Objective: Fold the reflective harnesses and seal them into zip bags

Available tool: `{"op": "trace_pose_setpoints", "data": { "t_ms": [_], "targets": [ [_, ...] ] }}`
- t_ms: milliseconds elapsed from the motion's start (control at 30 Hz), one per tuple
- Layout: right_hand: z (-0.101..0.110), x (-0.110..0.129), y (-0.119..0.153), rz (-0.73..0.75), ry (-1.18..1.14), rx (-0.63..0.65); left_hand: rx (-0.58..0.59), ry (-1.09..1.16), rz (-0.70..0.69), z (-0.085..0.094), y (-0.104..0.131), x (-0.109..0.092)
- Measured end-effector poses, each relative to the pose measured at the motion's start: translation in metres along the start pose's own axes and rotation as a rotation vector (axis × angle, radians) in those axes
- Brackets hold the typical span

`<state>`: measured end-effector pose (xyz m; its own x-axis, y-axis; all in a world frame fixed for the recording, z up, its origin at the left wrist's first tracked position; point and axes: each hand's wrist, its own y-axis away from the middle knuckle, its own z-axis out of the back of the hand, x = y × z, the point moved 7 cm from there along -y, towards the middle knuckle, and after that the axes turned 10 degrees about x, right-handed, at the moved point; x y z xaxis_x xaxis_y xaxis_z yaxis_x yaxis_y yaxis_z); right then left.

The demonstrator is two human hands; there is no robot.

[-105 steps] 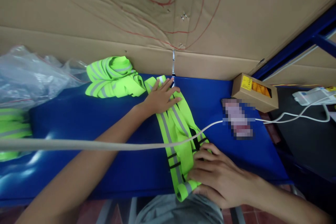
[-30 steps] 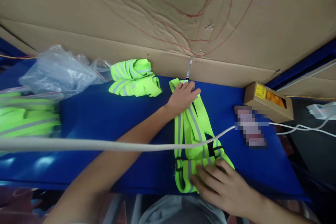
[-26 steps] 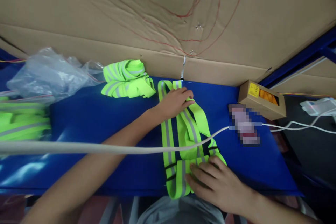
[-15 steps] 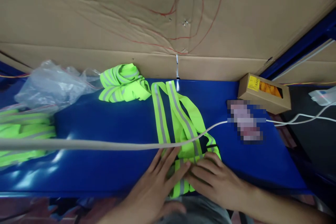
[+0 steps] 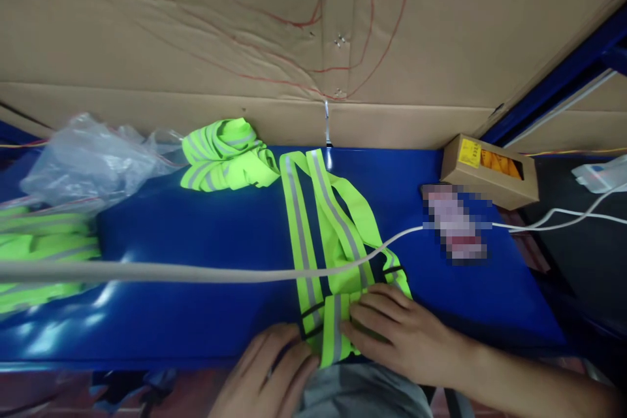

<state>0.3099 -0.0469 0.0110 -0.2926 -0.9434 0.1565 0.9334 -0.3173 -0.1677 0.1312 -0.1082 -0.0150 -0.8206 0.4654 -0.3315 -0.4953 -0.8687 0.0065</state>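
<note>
A neon yellow-green strap piece (image 5: pixel 337 222) with grey reflective stripes and black buckles lies on the blue table, its near end folded at the front edge. My right hand (image 5: pixel 396 333) rests on the folded part, fingers bent over the fabric, and what its fingertips grip is hidden. At the table's front edge, my left hand (image 5: pixel 274 366) is beside the lower left of the straps, fingers curled downward with the tips out of sight. A white cable (image 5: pixel 196 272) passes above the straps.
Rolled green straps (image 5: pixel 228 157) lie at the back, beside a clear plastic bag (image 5: pixel 93 157). More green straps (image 5: pixel 49 248) are at the left. A blurred-out object (image 5: pixel 455 222) and a cardboard box (image 5: pixel 490 173) with orange contents are at the right. A cardboard panel (image 5: pixel 196 46) stands behind.
My left hand has drawn back from the straps toward the lower left, uncovering a black buckle, and its fingers have curled. My right hand stays on the folded fabric.
</note>
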Motion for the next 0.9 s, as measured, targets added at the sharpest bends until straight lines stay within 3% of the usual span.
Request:
{"op": "trace_pose_setpoints", "data": {
  "t_ms": [200,367,533,667,800,900],
  "targets": [
    [-0.001,0.0,0.003,0.006,-0.023,-0.012,-0.25,0.2,0.215,-0.001,-0.008,0.007],
    [-0.003,0.001,0.005,0.019,-0.003,-0.01,-0.163,0.17,0.175,-0.002,-0.014,0.006],
    [0.001,0.002,0.005,0.025,-0.021,-0.027,-0.182,0.076,0.086,0.01,-0.021,-0.006],
    [0.005,0.003,0.0,0.044,-0.031,-0.035,-0.135,0.253,0.089,0.009,-0.03,-0.01],
    [0.006,0.005,-0.005,0.041,-0.023,-0.032,-0.217,0.425,0.201,0.013,-0.027,-0.002],
    [0.006,0.005,-0.005,0.043,-0.03,-0.026,-0.233,0.451,0.131,0.016,-0.021,-0.006]
  ]
}}
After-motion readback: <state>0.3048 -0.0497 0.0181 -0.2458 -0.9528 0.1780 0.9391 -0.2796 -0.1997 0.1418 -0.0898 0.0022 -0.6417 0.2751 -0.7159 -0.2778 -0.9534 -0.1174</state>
